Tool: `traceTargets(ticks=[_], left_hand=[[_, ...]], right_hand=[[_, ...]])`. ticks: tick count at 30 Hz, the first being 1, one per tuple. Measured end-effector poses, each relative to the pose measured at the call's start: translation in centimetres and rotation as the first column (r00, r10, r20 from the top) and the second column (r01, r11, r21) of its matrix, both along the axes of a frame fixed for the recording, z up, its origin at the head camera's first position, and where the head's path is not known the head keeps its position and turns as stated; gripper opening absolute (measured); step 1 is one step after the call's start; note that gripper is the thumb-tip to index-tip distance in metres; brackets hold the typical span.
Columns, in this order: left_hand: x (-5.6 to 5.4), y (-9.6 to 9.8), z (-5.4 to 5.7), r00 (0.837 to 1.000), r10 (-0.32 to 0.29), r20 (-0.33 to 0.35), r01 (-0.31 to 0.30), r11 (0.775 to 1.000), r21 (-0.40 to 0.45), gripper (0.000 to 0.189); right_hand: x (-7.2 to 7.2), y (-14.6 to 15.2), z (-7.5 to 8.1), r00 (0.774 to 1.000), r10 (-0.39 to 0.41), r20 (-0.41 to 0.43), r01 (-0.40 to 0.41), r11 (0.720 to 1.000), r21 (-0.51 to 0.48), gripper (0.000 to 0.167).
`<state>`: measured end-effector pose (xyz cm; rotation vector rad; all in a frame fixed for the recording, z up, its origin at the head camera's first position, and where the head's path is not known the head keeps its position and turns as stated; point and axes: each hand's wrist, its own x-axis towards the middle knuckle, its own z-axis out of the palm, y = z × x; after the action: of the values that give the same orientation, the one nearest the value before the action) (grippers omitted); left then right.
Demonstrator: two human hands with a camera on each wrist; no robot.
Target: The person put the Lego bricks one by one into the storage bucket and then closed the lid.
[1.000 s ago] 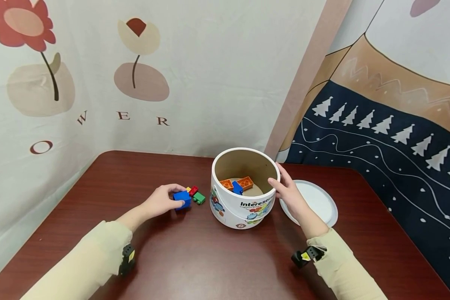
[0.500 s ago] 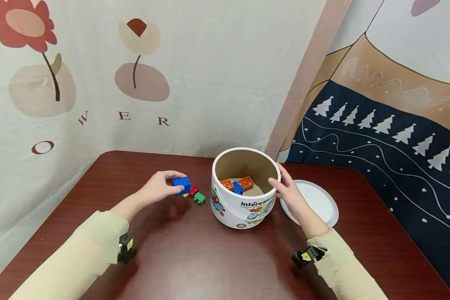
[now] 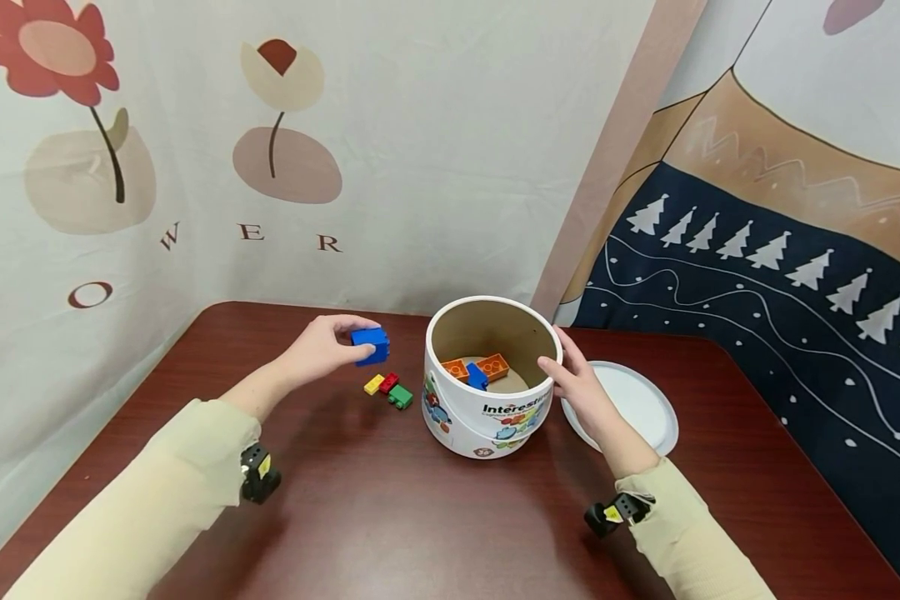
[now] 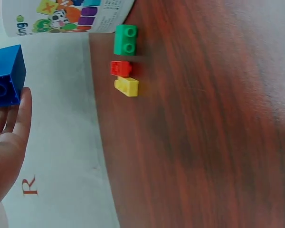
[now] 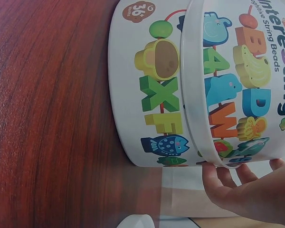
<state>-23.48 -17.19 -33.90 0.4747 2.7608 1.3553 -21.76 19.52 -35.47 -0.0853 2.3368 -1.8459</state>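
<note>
A blue toy brick [image 3: 371, 344] is pinched between the thumb and fingers of my left hand [image 3: 322, 350], raised above the table left of the bucket. In the left wrist view the brick's hollow underside [image 4: 1, 90] partly shows. Below it on the table lie a yellow brick [image 3: 373, 384], a red brick [image 3: 389, 382] and a green brick [image 3: 400, 396], close together. My right hand [image 3: 579, 385] holds the white bucket [image 3: 457, 421] at its right rim, thumb over the edge. Inside the bucket rest orange bricks [image 3: 492, 366] and a blue piece [image 3: 476, 377].
A round white lid [image 3: 648, 408] lies on the table right of the bucket, partly behind my right forearm. The brown table [image 3: 450, 533] meets a printed fabric wall [image 3: 420, 167] at its back edge. Dark printed cloth [image 3: 720, 292] hangs at the right.
My left hand has lifted the blue brick up off the table, uncovering the yellow brick beneath. The right hand and the bucket have stayed in place.
</note>
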Motion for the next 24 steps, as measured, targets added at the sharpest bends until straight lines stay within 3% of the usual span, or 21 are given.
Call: traceTargets(ticks=[15,24], left_hand=[[-0.7,1.7,2.8,1.0,-0.022,-0.009,0.023,1.0,0.011,0.041],[-1.3,3.6,3.8,0.999,-0.051,0.007,0.05,0.998,0.033,0.042]], right_hand=[[0.0,0.0,0.0,1.0,0.001,-0.004,-0.001,1.0,-0.003,0.064],[-0.2,0.1,-0.1,1.0,-0.004,0.0,0.004,1.0,-0.006,0.063]])
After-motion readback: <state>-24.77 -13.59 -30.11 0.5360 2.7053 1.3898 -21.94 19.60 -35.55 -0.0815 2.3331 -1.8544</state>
